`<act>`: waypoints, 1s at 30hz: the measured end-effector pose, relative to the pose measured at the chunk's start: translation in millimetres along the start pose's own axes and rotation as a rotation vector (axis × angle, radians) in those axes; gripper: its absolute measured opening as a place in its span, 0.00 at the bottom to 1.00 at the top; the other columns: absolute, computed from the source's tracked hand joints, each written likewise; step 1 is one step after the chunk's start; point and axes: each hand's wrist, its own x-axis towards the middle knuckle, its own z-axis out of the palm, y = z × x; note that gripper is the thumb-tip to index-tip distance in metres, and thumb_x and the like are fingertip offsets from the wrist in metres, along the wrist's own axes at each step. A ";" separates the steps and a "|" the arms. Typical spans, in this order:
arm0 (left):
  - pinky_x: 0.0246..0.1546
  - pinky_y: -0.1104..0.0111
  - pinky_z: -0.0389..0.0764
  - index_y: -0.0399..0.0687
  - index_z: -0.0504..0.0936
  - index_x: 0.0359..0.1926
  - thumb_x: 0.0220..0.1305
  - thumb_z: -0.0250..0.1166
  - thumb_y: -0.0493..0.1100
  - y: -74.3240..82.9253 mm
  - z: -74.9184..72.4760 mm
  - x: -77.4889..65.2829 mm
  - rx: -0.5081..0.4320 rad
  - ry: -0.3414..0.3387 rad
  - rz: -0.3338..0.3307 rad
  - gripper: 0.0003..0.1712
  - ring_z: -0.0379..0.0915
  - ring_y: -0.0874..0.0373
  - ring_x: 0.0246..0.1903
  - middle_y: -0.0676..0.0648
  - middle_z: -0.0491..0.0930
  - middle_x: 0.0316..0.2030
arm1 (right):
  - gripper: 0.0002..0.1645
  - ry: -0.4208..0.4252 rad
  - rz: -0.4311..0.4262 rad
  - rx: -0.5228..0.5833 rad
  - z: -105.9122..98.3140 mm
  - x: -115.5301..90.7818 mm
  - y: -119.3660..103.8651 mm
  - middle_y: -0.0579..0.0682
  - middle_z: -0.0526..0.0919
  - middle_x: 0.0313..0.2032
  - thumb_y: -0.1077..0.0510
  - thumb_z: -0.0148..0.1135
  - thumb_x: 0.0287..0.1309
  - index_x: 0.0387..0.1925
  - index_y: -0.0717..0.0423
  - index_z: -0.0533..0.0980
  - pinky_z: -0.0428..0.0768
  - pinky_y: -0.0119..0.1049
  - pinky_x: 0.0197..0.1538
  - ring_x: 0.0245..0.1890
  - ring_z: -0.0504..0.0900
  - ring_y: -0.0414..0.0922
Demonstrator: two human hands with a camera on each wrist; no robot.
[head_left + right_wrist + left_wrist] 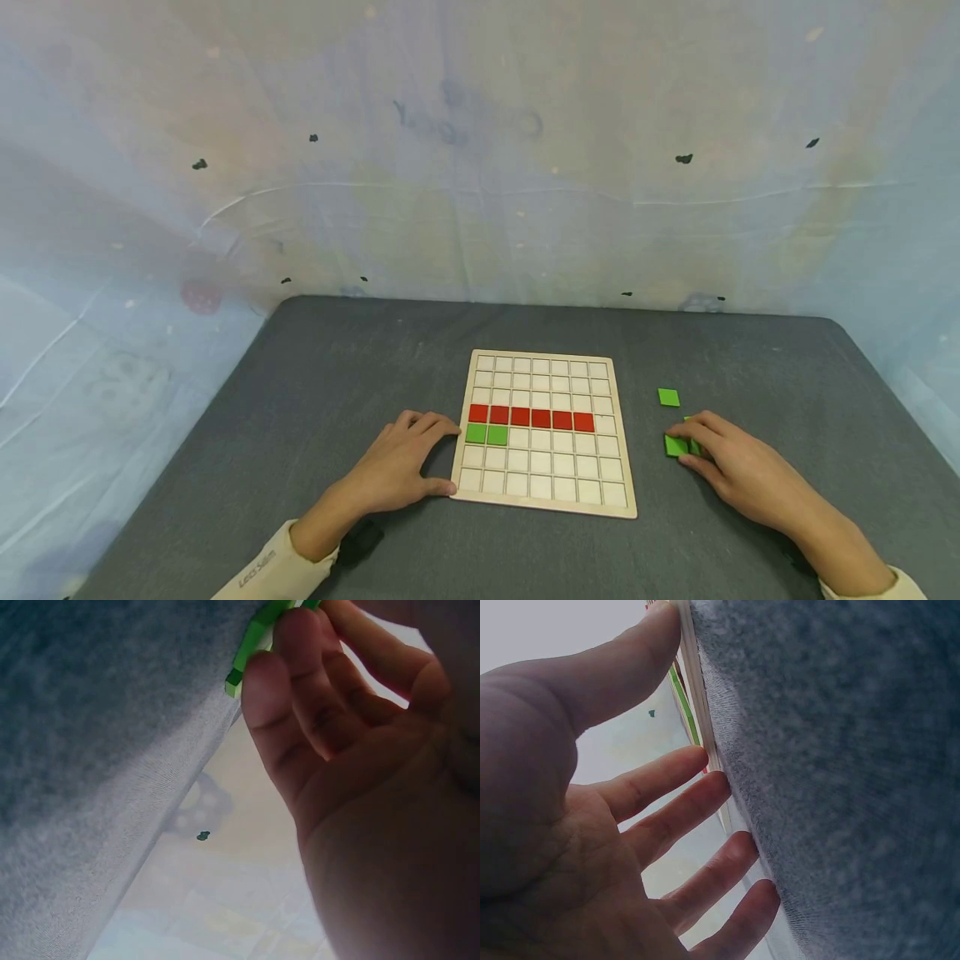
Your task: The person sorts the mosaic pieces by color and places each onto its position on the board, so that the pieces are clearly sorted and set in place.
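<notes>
A square wooden grid board lies on the dark table, with a row of red tiles across its middle. Two green tiles sit side by side under that row's left end. My left hand rests at the board's left edge, thumb at the near corner and fingertips along the side. To the right of the board, my right hand pinches a green tile between thumb and fingers, low over the table. Other green tiles show at its fingertips, partly hidden by the hand.
One loose green tile lies on the table beyond the right hand. A pale patterned cloth hangs behind the table's far edge and along both sides.
</notes>
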 end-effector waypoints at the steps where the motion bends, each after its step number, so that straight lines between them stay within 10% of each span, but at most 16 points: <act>1: 0.54 0.44 0.70 0.56 0.75 0.63 0.52 0.76 0.58 -0.3 -0.1 -0.1 0.002 0.001 0.001 0.38 0.67 0.48 0.59 0.51 0.74 0.61 | 0.22 0.004 -0.004 0.004 -0.2 0.3 0.0 0.39 0.79 0.44 0.61 0.74 0.52 0.49 0.45 0.80 0.74 0.31 0.32 0.33 0.70 0.25; 30: 0.56 0.44 0.68 0.58 0.75 0.62 0.52 0.76 0.58 1.5 -1.8 -0.9 -0.016 -0.028 -0.035 0.37 0.65 0.46 0.61 0.52 0.74 0.61 | 0.21 -0.007 0.026 0.026 2.5 13.4 -14.4 0.42 0.78 0.48 0.58 0.73 0.55 0.52 0.46 0.79 0.74 0.30 0.32 0.32 0.72 0.27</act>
